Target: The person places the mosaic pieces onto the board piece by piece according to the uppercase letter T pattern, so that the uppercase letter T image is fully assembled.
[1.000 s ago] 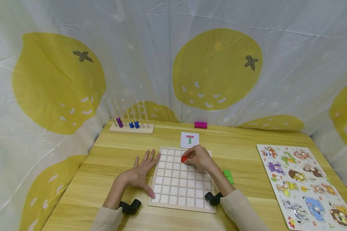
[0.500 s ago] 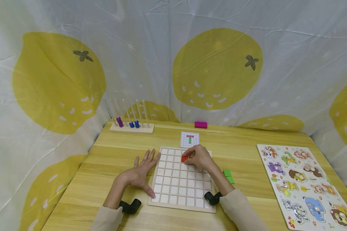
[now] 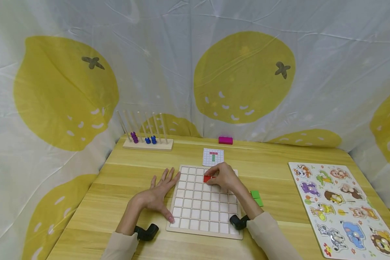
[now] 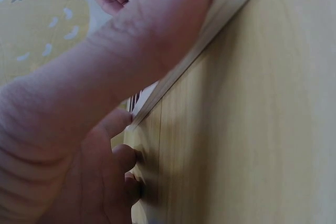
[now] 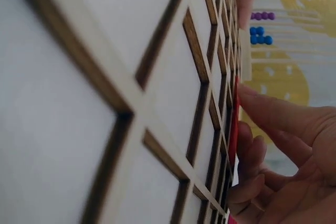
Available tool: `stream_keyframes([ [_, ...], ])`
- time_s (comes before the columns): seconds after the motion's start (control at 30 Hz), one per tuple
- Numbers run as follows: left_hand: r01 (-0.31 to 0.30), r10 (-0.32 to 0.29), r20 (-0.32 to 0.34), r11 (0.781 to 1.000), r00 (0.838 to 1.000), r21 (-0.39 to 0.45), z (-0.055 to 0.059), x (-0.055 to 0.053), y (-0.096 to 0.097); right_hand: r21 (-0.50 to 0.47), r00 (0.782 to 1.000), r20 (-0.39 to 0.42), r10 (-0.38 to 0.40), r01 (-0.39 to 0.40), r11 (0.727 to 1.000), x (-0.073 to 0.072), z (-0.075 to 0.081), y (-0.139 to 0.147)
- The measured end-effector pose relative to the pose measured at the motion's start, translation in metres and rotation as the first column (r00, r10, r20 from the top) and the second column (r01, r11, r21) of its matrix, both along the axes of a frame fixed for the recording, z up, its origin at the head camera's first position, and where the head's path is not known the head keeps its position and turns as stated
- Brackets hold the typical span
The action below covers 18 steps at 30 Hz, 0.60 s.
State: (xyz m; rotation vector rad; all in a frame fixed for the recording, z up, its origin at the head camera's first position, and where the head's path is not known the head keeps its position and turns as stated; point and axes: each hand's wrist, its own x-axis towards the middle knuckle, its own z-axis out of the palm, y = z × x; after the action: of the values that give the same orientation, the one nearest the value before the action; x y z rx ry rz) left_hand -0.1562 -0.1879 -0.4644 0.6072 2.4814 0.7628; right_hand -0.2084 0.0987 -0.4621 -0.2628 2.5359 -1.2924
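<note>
Right hand (image 3: 226, 177) pinches red square tile (image 3: 206, 179) on white-celled wooden grid board (image 3: 199, 206), lower centre of frame. Board's long axis: top-to-bottom; tile squared to grid. Left hand (image 3: 156, 196) splayed at board's left edge, gripping nothing.

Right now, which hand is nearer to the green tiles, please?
The right. The right hand is over the board, to the left of and beyond the green tiles; the left hand is farther, at the board's opposite edge.
</note>
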Motion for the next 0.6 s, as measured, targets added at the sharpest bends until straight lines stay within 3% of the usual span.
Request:
stream_keyframes([
  [0.27,0.0,0.0,0.001,1.0,1.0,-0.004,0.001,0.0,0.0,-0.018,0.996,-0.065,0.069,-0.07,0.997,0.004,0.011,0.03],
  [0.6,-0.002,0.002,0.009,1.0,1.0,-0.005,0.003,0.001,0.0,0.022,0.997,-0.035,0.065,-0.064,0.998,0.02,0.015,0.096],
])
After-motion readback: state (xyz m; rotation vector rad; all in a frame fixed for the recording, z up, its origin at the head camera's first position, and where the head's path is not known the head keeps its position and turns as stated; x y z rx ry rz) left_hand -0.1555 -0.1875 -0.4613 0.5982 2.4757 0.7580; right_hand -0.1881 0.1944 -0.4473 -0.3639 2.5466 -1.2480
